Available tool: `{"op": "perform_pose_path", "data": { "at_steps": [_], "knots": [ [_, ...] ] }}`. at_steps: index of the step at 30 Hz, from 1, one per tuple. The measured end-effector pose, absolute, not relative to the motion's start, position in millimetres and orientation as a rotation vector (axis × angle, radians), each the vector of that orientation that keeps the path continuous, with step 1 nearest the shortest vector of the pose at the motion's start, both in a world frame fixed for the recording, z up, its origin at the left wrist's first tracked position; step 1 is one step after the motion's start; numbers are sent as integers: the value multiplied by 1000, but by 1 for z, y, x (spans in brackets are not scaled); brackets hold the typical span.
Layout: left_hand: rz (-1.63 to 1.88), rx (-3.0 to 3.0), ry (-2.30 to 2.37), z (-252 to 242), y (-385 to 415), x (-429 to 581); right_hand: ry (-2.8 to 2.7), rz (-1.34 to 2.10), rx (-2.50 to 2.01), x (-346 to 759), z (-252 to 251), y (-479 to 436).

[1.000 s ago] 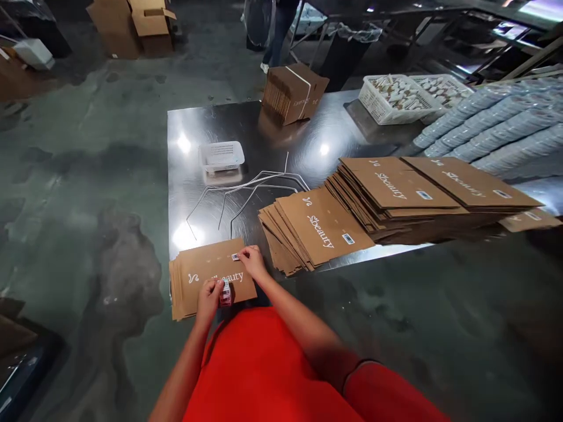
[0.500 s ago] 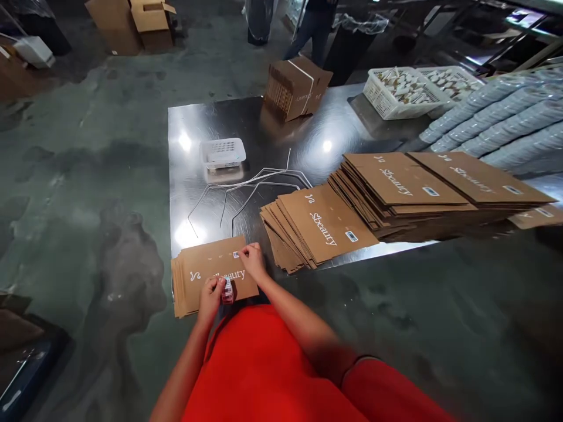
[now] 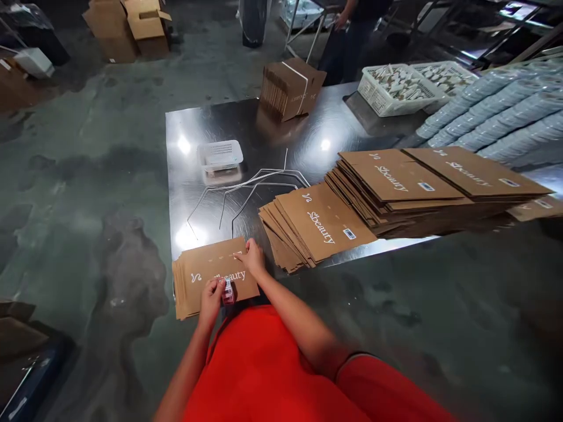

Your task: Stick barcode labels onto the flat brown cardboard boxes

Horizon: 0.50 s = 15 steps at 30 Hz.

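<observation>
On the near left corner of the metal table lies a small stack of flat brown cartons (image 3: 197,296) printed with white lettering. My left hand (image 3: 212,296) pinches a roll of printed labels (image 3: 228,292) over the top carton. Resting at that carton's upper right is my right hand (image 3: 252,259), its thumb stretched out on a small label (image 3: 238,255) and its fingers apart from the thumb. The thumb covers part of the label. To the right, a fanned pile of flat cartons (image 3: 325,223) bears labels in the same printed box.
White straps (image 3: 246,183) lie across the metal table (image 3: 180,170) beside a small white basket (image 3: 220,155). Behind are a strapped carton bundle (image 3: 292,89), filled white baskets (image 3: 391,97) and wrapped stacks (image 3: 497,111). Taller carton piles (image 3: 396,176) stand right. A person (image 3: 358,35) is beyond the table.
My right hand has gone from a pinch at the label to a spread thumb lying on it. The left hand keeps the label roll in place. The person in the background has shifted right.
</observation>
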<state>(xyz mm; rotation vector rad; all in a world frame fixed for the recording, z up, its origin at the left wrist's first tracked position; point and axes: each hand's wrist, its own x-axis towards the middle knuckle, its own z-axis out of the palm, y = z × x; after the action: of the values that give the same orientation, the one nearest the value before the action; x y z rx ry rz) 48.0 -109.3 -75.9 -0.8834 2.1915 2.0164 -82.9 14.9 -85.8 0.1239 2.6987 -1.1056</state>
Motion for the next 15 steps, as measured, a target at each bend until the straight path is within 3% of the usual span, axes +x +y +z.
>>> {"op": "perform_pose_path", "data": {
  "at_steps": [9,15],
  "knots": [
    [2001,-938,2146,-65,-109,49,2481,-1512,187,-88,-96,30],
    [1768,-1243,2519,-55,-143,65,2567,-1332,98,-60,-84,49]
  ]
}}
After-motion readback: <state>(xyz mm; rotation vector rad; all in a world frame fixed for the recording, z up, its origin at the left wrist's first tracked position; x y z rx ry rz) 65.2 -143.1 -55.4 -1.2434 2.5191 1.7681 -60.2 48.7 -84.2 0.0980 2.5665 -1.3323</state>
